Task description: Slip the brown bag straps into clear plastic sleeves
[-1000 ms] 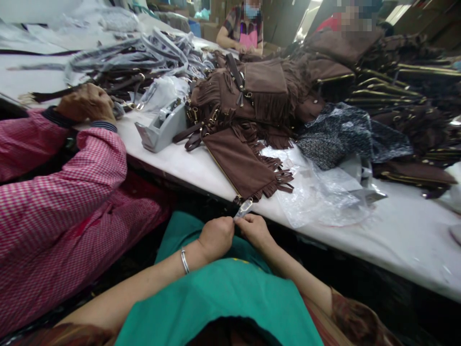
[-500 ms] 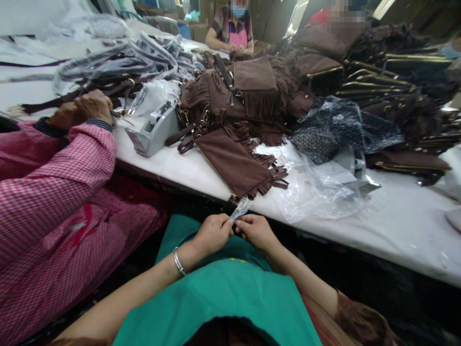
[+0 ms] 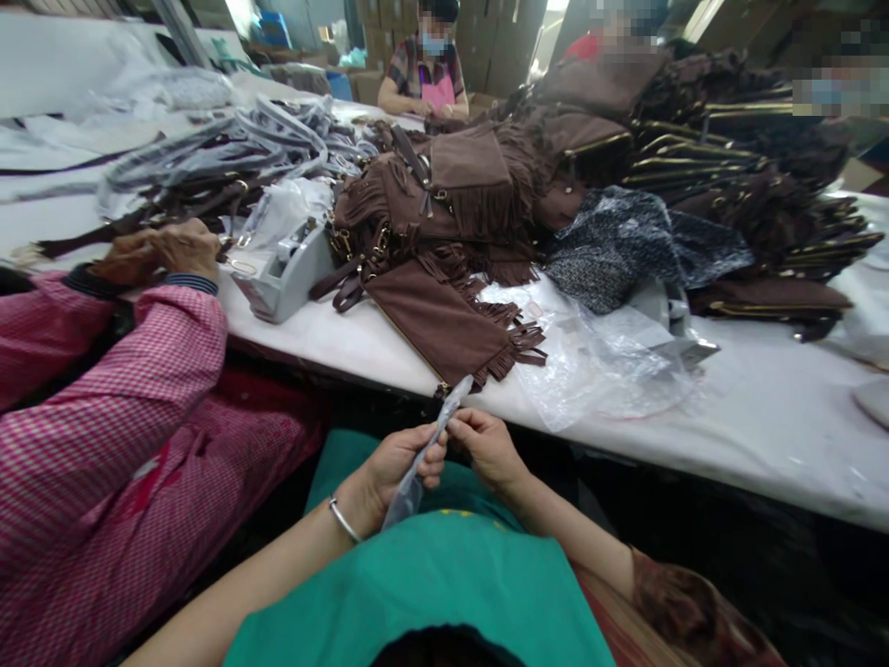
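Above my lap, a thin grey strap in clear plastic wrap (image 3: 455,400) slants up toward the table edge. My left hand (image 3: 409,456) is closed around it, and the lower end hangs down over my wrist side. My right hand (image 3: 490,449) is closed in a pinch at the strap's right edge, just beside the left fingers. Right beyond the strap's tip lies a brown fringed bag (image 3: 444,324) with a gold zip, its corner at the table edge.
A pile of brown fringed bags (image 3: 472,167) covers the table (image 3: 784,417). Wrapped straps (image 3: 278,130) lie at the left behind a grey tape dispenser (image 3: 284,278). Crumpled plastic (image 3: 597,371) lies at the right. A co-worker's hands (image 3: 163,250) work close on my left; another person sits opposite.
The wrapped strap now shows longer, running down across my left hand, whose grip has turned. My right hand stays close by it. The view has shifted slightly.
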